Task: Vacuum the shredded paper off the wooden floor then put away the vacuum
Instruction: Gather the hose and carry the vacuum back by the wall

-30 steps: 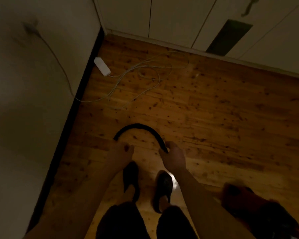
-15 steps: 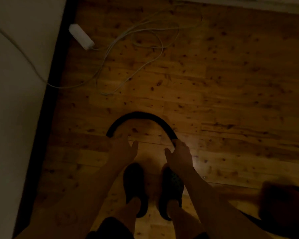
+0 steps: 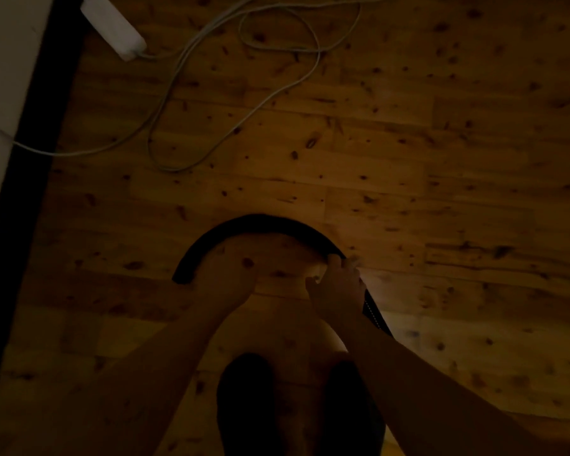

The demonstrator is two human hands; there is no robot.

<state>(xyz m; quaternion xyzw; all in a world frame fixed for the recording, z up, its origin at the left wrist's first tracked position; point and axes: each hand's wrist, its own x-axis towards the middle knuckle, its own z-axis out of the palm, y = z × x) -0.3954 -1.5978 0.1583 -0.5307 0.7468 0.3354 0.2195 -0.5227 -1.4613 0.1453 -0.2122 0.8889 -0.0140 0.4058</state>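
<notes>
Right hand point(image 3: 338, 289): the fingers curl round the black vacuum hose point(image 3: 260, 222), and the forearm runs back toward 5 o'clock. Left hand point(image 3: 226, 278): the forearm runs back toward 7 o'clock, and the finger state is too dark to determine. The hose arches from the right hand through 12 o'clock to its end at 9 o'clock of the left hand, over the wooden floor point(image 3: 441, 159).

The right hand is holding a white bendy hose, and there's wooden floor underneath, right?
Not quite. The hose is black, not white, as the head view shows. The right hand does hold it, with the wooden floor underneath.
</notes>
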